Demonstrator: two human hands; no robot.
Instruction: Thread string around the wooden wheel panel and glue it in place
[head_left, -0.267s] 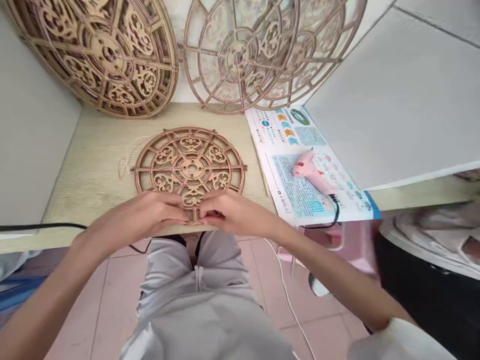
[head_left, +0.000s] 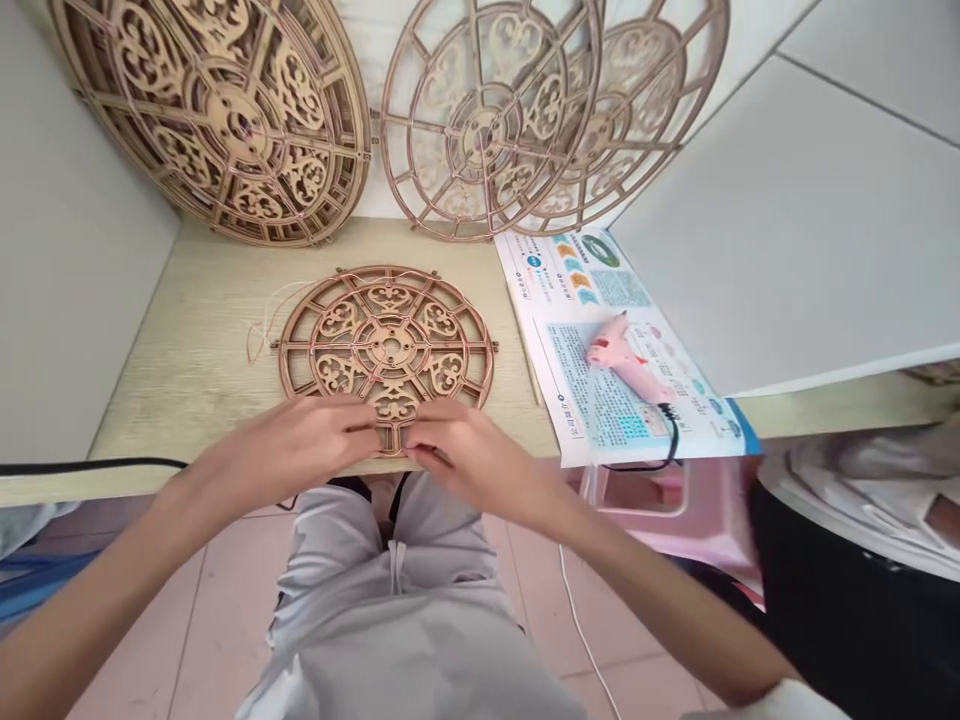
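Observation:
A round openwork wooden wheel lies flat on the pale table in front of me. Thin pinkish wire runs over it and loops off its left side. Both hands meet at the wheel's near rim, one on each side of the bottom spoke. My left hand is closed, fingertips pressed together on something too small to make out. My right hand has its thumb and fingers pinched at the rim, and what lies between them is hidden.
A stack of similar wheels leans at the back left, with more wheels against the wall. A pink glue gun rests on a printed sheet at the right. Beyond it is a person. A black cable crosses the left edge.
The view has shifted slightly, so the table and wheels appear lower and further right. My right hand's fingertips have come slightly down from the rim; my left hand stays beside the spoke.

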